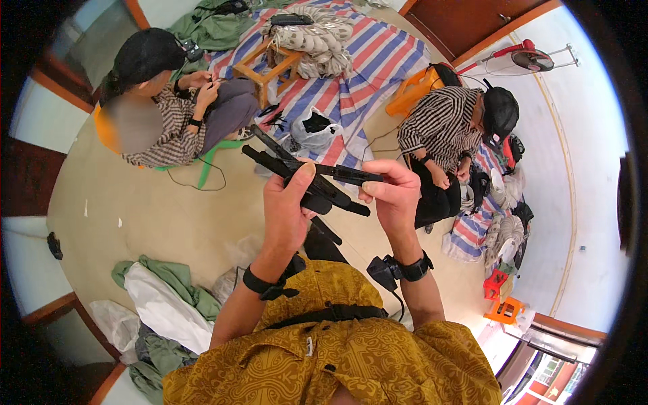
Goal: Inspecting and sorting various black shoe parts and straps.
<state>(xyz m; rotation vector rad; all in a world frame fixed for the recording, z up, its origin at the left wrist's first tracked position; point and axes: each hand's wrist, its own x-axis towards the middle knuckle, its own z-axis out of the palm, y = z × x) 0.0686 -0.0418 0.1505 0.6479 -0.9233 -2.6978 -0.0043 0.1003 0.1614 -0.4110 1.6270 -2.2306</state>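
Observation:
In front of my chest, my left hand (285,214) is closed around several flat black strips (329,192) that fan out in different directions. They look stiff; their exact kind I cannot tell. One narrow black strip (341,173) reaches across to my right hand (397,196), which pinches its end between thumb and fingers. Part of the bundle is hidden behind my left thumb and palm. Both wrists wear black straps with small devices on them.
Two people in striped shirts sit working, one at the left (162,101), another at the right (449,125). A striped tarp (378,50) carries a wooden stool (260,74), pale coiled material (324,40) and a white bag (315,129). Green and white cloth (165,297) lies lower left.

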